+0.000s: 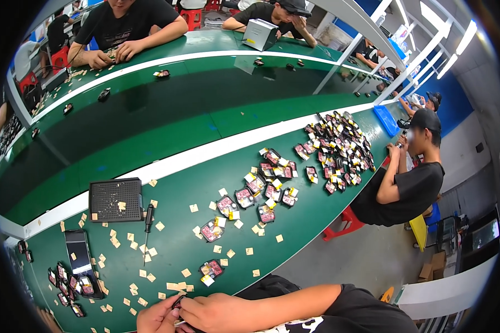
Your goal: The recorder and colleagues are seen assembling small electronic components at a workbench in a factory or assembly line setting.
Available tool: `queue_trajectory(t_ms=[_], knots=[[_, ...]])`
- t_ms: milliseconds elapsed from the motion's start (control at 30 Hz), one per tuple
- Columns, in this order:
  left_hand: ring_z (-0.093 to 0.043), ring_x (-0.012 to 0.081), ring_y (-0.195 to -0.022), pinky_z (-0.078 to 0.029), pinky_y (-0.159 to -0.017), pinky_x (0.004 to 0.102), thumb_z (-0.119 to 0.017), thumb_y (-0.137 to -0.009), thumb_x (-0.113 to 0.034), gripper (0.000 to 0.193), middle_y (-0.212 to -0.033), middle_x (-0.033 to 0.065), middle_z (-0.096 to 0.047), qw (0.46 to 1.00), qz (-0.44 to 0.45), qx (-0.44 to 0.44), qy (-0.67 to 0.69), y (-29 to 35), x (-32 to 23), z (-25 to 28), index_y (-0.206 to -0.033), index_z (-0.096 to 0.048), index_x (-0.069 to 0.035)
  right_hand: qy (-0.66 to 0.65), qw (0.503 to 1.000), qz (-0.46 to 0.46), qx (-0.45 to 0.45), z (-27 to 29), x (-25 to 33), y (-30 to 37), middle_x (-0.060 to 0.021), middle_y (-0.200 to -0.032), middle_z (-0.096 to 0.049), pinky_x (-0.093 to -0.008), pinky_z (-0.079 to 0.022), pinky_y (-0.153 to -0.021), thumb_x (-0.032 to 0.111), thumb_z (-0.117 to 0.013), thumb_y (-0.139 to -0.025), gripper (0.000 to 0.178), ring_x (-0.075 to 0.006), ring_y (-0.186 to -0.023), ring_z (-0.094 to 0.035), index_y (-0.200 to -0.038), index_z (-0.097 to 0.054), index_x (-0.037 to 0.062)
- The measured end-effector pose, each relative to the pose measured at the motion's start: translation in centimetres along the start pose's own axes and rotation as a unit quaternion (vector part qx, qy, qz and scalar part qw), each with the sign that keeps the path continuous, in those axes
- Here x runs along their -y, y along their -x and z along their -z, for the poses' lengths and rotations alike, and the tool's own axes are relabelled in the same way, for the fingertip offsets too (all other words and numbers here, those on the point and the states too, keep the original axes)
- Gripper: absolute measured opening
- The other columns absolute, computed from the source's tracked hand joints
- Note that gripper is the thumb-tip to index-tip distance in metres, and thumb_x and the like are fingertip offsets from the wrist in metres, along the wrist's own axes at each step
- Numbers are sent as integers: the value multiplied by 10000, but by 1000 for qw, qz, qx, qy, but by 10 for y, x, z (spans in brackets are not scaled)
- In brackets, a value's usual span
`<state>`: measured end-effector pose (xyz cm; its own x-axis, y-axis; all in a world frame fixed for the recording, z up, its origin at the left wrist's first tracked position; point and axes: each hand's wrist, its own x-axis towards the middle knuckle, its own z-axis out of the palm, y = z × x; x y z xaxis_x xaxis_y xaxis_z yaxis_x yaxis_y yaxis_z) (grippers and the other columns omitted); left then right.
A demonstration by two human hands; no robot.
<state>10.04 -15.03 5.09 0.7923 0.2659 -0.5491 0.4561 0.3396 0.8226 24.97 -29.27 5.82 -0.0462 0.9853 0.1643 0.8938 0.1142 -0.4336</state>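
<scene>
At the near edge of the green table, my left hand (153, 316) and my right hand (206, 309) are closed together on a small black piece (178, 302). Fingers cover most of it, so its kind cannot be made out. Just beyond my hands lies a small black-edged unit with a red-patterned face (211, 268) and a white tag. Small square beige paper pieces (176, 286) are scattered beside my left hand. Farther off rests a screwdriver (148, 221) with a black handle, its shaft pointing toward me.
A black perforated tray (97, 213) sits at the left, near a dark phone-like slab (79, 251) and several similar units (63, 287). More units (272, 191) spread rightward into a big pile (344, 150). Beyond the white rail runs a dark green belt (166, 119). A co-worker (416, 177) sits at the right.
</scene>
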Motion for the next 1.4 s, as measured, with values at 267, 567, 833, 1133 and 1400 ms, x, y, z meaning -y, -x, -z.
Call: queue_trajectory(t_ms=[267,567,833,1133,1400], knots=[[-644,94,-675,-487,-592,182,-513,-1025,-183,387,-902,37,-680,1000,-16,22,-15,0,-5,7,-1357,-540,14,-50,999,-17,15,2,0,-7,-99,-859,-500,-286,-509,-510,132,-536,-869,127,-197,-693,-619,-881,-595,21],[-650,108,-680,-514,-621,201,-400,-1021,-30,384,-934,58,-671,998,13,63,-18,1,-2,12,-1386,-516,1,-62,997,-5,54,-7,1,-3,-108,-871,-505,-281,-522,-529,125,-528,-884,134,-207,-697,-617,-911,-597,13],[-633,101,-659,-487,-574,203,-505,-1015,-102,314,-913,49,-665,996,-54,-59,-46,4,8,25,-1291,-585,25,-174,978,-113,-16,-3,-11,-1,-50,-910,-589,-377,-536,-619,235,-660,-921,205,-250,-736,-616,-1070,-645,94],[-593,112,-609,-469,-535,246,-547,-950,-18,160,-856,82,-635,814,-266,-473,-209,10,-3,137,-1083,-599,53,105,941,-296,-126,35,-95,42,-108,-1207,-561,-361,-557,-547,271,-740,-833,390,-280,-652,-670,-1184,-606,166],[-584,416,-889,-469,-795,462,-563,-905,-77,225,-920,191,-632,603,-193,-566,-528,-4,-1,173,-1111,-614,-2,189,949,-240,-82,39,-112,50,-94,-1212,-568,-348,-555,-592,94,-625,-782,460,-228,-808,-687,-1235,-569,148]])
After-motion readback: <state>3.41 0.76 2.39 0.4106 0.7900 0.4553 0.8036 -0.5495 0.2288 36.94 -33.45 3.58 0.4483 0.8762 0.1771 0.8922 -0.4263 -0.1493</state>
